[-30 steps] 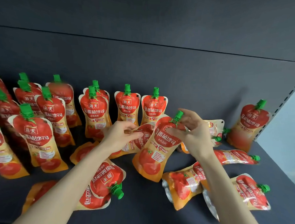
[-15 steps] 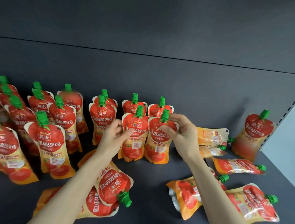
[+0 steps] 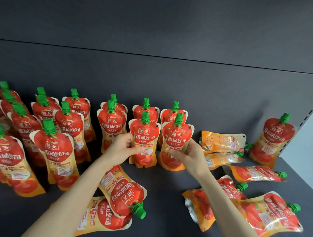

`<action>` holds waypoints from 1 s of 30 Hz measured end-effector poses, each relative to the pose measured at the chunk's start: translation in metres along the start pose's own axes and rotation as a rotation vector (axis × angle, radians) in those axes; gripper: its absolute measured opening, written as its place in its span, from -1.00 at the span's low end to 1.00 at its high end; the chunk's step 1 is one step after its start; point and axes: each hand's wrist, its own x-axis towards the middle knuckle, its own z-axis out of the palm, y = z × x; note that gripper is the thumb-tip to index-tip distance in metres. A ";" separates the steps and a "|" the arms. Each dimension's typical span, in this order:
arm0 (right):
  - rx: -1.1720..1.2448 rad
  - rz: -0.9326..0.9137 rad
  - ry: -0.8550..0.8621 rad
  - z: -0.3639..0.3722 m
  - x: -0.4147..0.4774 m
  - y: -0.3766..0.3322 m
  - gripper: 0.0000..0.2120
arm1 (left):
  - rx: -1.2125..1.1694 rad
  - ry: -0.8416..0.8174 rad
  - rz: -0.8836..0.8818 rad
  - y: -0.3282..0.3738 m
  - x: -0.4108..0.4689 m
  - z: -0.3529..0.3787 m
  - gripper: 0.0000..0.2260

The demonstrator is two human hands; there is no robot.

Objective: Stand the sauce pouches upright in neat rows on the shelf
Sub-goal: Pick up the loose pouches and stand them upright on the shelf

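Left hand [image 3: 121, 150] pinches an upright sauce pouch [image 3: 144, 135] by its side, right hand [image 3: 191, 155] pinches the 2nd pouch [image 3: 176, 135] just right of it, w/ flat pouches [image 3: 257, 173] further right.

Pretty clearly a shop: a dark retail shelf [image 3: 167, 190] is stocked with loads of identical tomato sauce pouches [image 3: 112, 123], and a slotted upright [image 3: 312, 110] can be seen at the shelf's right end, gondola-style.

Dark shelf [image 3: 164, 195], sauce pouches [image 3: 56, 150] (some toppled)
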 end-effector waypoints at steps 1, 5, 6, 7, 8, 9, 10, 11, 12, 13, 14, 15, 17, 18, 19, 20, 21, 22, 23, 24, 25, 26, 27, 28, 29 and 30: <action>-0.001 0.006 -0.006 0.000 0.001 0.001 -0.68 | -0.005 -0.009 -0.005 -0.001 0.001 0.000 -0.71; -0.033 0.030 -0.016 0.002 0.000 0.006 -0.63 | -0.033 -0.015 -0.024 -0.006 0.002 0.002 -0.68; -0.051 0.031 -0.016 0.003 0.000 0.007 -0.61 | -0.029 -0.022 -0.027 -0.007 0.001 0.003 -0.67; -0.069 0.025 -0.014 0.003 0.000 0.007 -0.60 | -0.024 -0.029 -0.034 -0.009 -0.001 0.004 -0.66; -0.083 0.018 -0.006 0.003 -0.001 0.007 -0.60 | -0.026 -0.032 -0.040 -0.011 -0.002 0.006 -0.65; -0.093 0.011 0.009 0.004 -0.001 0.007 -0.60 | -0.029 -0.032 -0.041 -0.012 -0.003 0.007 -0.64; -0.102 0.008 0.029 0.005 -0.001 0.007 -0.59 | -0.026 -0.030 -0.038 -0.013 -0.003 0.007 -0.64; -0.110 0.006 0.045 0.006 -0.001 0.006 -0.59 | -0.015 -0.029 -0.038 -0.013 -0.003 0.007 -0.65; -0.117 0.006 0.056 0.007 -0.001 0.006 -0.59 | -0.005 -0.028 -0.039 -0.013 -0.002 0.007 -0.65; -0.124 0.002 0.061 0.007 0.000 0.006 -0.59 | 0.004 -0.026 -0.041 -0.013 -0.001 0.007 -0.64; -0.131 0.001 0.065 0.008 0.000 0.006 -0.59 | 0.012 -0.023 -0.043 -0.013 0.000 0.007 -0.64; -0.137 0.002 0.069 0.009 0.000 0.005 -0.59 | 0.022 -0.019 -0.048 -0.013 0.001 0.007 -0.63; -0.145 0.004 0.076 0.009 -0.001 0.005 -0.61 | 0.039 -0.008 -0.056 -0.013 0.001 0.007 -0.63; -0.148 0.005 0.081 0.009 -0.002 0.005 -0.61 | 0.042 -0.004 -0.055 -0.014 0.001 0.007 -0.62; -0.150 0.007 0.088 0.009 -0.002 0.005 -0.61 | 0.044 0.000 -0.052 -0.014 0.000 0.007 -0.62; -0.148 0.008 0.096 0.010 -0.003 0.006 -0.60 | 0.043 0.006 -0.049 -0.014 0.000 0.007 -0.61; -0.146 0.012 0.103 0.010 -0.003 0.005 -0.60 | 0.046 0.016 -0.048 -0.013 -0.001 0.008 -0.61; -0.145 0.018 0.109 0.011 -0.004 0.004 -0.60 | 0.050 0.027 -0.047 -0.013 -0.002 0.008 -0.61; -0.150 0.026 0.115 0.011 -0.004 0.002 -0.60 | 0.057 0.036 -0.049 -0.013 -0.002 0.009 -0.61; -0.158 0.035 0.119 0.011 -0.005 0.001 -0.60 | 0.065 0.044 -0.051 -0.014 -0.003 0.010 -0.60; -0.170 0.043 0.121 0.010 -0.005 0.001 -0.60 | 0.082 0.052 -0.056 -0.014 -0.004 0.010 -0.59; -0.180 0.048 0.121 0.010 -0.005 0.001 -0.61 | 0.102 0.064 -0.055 -0.014 -0.004 0.011 -0.59; -0.195 0.052 0.117 0.009 -0.006 0.001 -0.62 | 0.132 0.079 -0.056 -0.015 -0.005 0.011 -0.58; -0.210 0.058 0.112 0.008 -0.007 0.002 -0.63 | 0.172 0.098 -0.055 -0.016 -0.006 0.012 -0.58; -0.225 0.066 0.106 0.007 -0.008 0.002 -0.62 | 0.220 0.122 -0.058 -0.015 -0.009 0.013 -0.59; -0.237 0.072 0.100 0.006 -0.010 0.001 -0.60 | 0.260 0.152 -0.058 -0.015 -0.012 0.014 -0.59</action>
